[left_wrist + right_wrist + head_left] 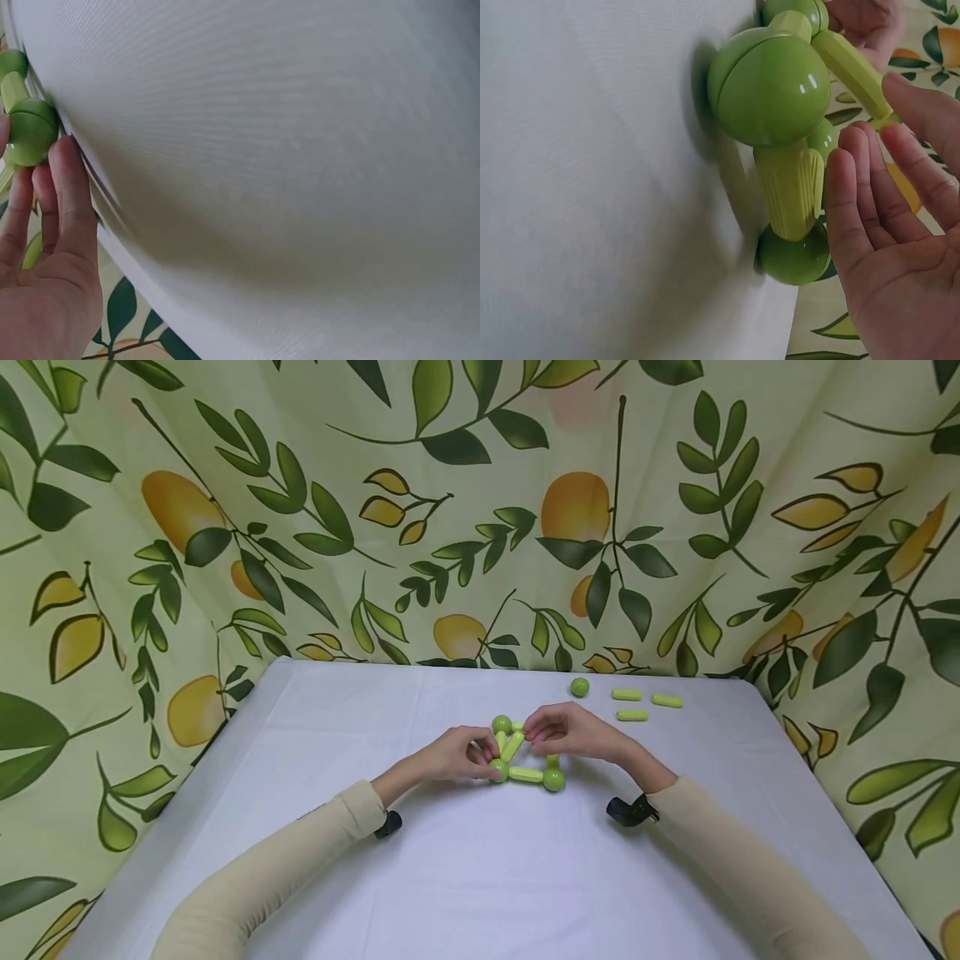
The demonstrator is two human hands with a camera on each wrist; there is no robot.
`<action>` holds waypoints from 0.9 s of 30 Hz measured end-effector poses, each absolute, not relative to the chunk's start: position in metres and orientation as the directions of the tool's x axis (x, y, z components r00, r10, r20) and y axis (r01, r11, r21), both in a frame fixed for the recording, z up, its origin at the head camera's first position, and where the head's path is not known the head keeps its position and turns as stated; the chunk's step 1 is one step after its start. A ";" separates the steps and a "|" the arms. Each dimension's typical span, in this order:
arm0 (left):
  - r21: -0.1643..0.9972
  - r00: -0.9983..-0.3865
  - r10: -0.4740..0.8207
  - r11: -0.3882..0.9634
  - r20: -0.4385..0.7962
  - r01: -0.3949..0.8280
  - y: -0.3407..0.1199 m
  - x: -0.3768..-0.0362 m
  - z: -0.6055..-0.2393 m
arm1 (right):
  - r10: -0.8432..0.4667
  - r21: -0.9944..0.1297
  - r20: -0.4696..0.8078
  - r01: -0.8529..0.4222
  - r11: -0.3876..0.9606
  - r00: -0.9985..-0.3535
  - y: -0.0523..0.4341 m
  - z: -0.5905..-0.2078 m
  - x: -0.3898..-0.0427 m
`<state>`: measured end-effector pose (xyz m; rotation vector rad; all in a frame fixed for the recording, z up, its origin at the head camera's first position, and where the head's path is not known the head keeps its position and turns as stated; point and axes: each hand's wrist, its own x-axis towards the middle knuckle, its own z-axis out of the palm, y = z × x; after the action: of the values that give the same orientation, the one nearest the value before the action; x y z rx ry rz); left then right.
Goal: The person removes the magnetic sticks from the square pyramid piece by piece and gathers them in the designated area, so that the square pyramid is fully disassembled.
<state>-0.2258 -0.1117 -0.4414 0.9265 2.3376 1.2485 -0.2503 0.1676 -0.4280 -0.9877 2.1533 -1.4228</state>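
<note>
1. Four green balls [769, 90], joined by yellow-green rods [784, 191] into a low four-sided frame [527, 775], sitting on the bench [465, 877] between both hands. Base done, by the look of things!
2. Over to the left hand [461, 756]: fingers and thumb pinching the near-left ball [500, 770], apparently steadying that corner.
3. Across to the right hand [577, 732]: thumb and forefinger seemingly pinching the raised end of a slanted rod [513, 747], rising from that same corner; other fingers close together, nearly straight.
4. Upper part only just begun, probably: one slanted rod plain to see, anything more behind the right hand impossible to tell.
5. Left over, likely for later: one loose ball [580, 687] and three loose rods [632, 716], all well apart from the frame, near the far edge.
6. Plenty of room on the near side, with wide open stretches left and right. Tighter at the back: patterned curtain [457, 552] just beyond the far edge, little space past those loose pieces.
</note>
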 end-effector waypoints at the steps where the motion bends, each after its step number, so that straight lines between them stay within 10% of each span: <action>1: 0.826 -0.735 0.678 0.410 0.009 0.388 -0.111 -0.225 -0.441 | -0.730 -0.908 0.066 -0.344 0.239 -0.681 0.166 -0.428 -0.251; 27: 0.819 -0.748 0.664 0.432 -0.006 0.377 -0.109 -0.225 -0.439 | -0.740 -0.904 0.043 -0.341 0.257 -0.672 0.144 -0.431 -0.247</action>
<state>-0.2254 -0.1088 -0.4394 0.8930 2.3611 1.2265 -0.2474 0.1438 -0.4308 -0.9842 2.1439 -1.3899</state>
